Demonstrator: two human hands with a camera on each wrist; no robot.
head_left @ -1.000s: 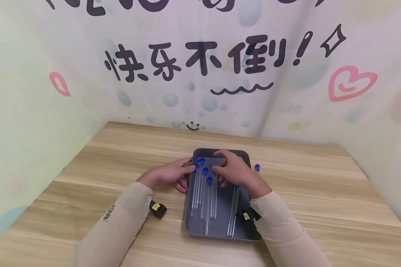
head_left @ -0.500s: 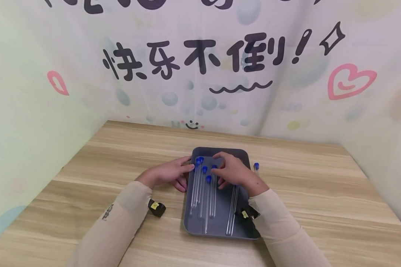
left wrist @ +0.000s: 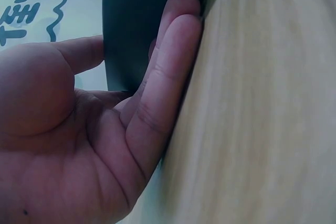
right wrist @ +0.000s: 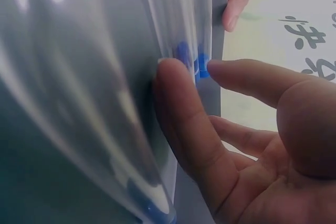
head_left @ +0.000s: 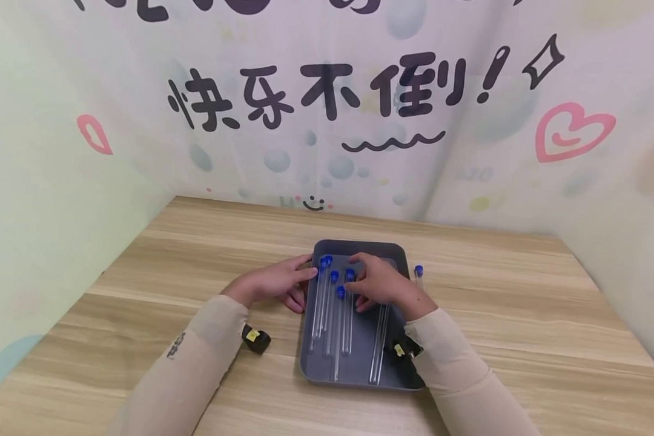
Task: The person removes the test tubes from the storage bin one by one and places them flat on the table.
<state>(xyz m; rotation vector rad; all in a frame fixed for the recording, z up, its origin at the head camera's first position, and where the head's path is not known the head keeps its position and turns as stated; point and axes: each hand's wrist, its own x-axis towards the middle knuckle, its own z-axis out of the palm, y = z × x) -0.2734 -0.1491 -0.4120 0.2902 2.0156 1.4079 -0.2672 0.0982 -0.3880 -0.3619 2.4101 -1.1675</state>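
A dark grey tray (head_left: pixel 360 385) holds several clear test tubes with blue caps. My left hand (head_left: pixel 278 281) grips the tray's left side, thumb at the rim. In the left wrist view, its fingers (left wrist: pixel 168 77) lie along the outer wall, close to the tabletop. Over the tray, my right hand (head_left: pixel 381 281) has its thumb and fingers spread apart, nothing held between them. Its thumb is right beside a test tube (head_left: pixel 349 321) whose blue cap (head_left: pixel 350 274) shows. In the right wrist view a fingertip (right wrist: pixel 173 72) overlaps the clustered tubes, while other tubes (right wrist: pixel 68 77) pass close to the camera.
Another blue-capped tube (head_left: pixel 419 270) is just outside the tray's right side, mostly hidden by my right arm. The wood-grain table (head_left: pixel 523 315) extends around the tray, with a printed cloth backdrop (head_left: pixel 305 169) behind it.
My right hand has dropped slightly, its thumb shifting down from the blue cap, which shows more fully now. The left hand keeps its place on the tray. The head view has tilted a little.
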